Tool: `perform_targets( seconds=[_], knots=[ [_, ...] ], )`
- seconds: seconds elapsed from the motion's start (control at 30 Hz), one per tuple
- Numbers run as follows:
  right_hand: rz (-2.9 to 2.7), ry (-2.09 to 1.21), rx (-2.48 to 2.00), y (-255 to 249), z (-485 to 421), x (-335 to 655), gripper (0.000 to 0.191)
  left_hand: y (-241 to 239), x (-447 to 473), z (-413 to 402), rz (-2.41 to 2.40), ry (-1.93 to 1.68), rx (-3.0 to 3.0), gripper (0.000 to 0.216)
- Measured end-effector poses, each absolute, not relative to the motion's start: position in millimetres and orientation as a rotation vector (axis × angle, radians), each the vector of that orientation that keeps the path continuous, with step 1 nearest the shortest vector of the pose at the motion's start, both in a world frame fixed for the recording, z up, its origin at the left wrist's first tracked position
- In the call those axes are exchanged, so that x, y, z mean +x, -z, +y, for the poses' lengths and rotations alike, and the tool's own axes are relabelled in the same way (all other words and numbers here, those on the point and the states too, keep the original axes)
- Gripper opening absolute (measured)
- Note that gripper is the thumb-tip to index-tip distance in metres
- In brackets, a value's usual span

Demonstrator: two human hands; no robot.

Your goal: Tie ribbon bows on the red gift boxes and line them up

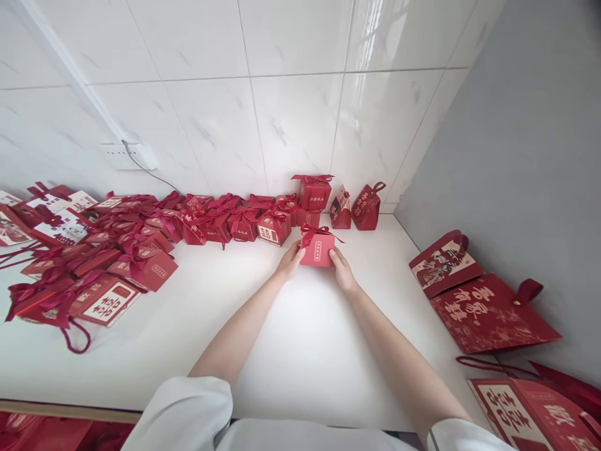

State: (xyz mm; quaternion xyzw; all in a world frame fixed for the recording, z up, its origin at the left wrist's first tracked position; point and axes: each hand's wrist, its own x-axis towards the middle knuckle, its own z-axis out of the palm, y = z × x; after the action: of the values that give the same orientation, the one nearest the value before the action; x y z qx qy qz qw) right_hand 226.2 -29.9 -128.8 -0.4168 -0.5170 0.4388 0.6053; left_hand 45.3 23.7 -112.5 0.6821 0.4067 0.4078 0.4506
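Both hands hold one small red gift box [318,249] between them on the white table [291,351]. The left hand [290,260] presses its fingers against the box's left side, and the right hand [342,268] grips the right side, so the box is clamped from both flanks. The box stands upright on the tabletop, topped with a dark red ribbon bow, a small label on its front face.

Just behind it, along the tiled wall [263,113], runs a row of similar red boxes [244,224], with one box stacked on another [313,193] directly beyond the held one. Two taller pouch-shaped packages [354,208] stand to the right of that stack.

Farther left, a heap of flat red packages with ribbons [94,263] spreads across the table, some with white printed panels. On the right, well apart from the hands, large flat red bags [488,310] lean against the grey wall [530,156]. A white socket with a cable [134,156] sits on the tiles at upper left.
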Motion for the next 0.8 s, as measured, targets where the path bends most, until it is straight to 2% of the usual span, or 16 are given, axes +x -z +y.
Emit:
perform_targets(
  seconds=[0.37,0.6,0.67,0.73,0.8],
  knots=[
    [-1.289,-1.009,-0.951,133,-30,230,0.055,113,42,19,0.937,-1.079,1.718,0.060],
    [-1.268,-1.027,-1.044,132,-31,230,0.051,113,42,19,0.933,-1.077,1.671,0.058],
    [-1.204,-0.878,-1.094,125,-34,228,0.049,111,42,19,0.907,-1.083,1.654,0.060],
    [-1.071,-0.582,-1.154,106,-43,221,0.043,110,42,21,0.881,-1.076,1.651,0.061],
    [-1.051,-0.358,-1.144,72,-60,206,0.027,109,41,22,0.922,-1.080,1.655,0.061]
  ],
)
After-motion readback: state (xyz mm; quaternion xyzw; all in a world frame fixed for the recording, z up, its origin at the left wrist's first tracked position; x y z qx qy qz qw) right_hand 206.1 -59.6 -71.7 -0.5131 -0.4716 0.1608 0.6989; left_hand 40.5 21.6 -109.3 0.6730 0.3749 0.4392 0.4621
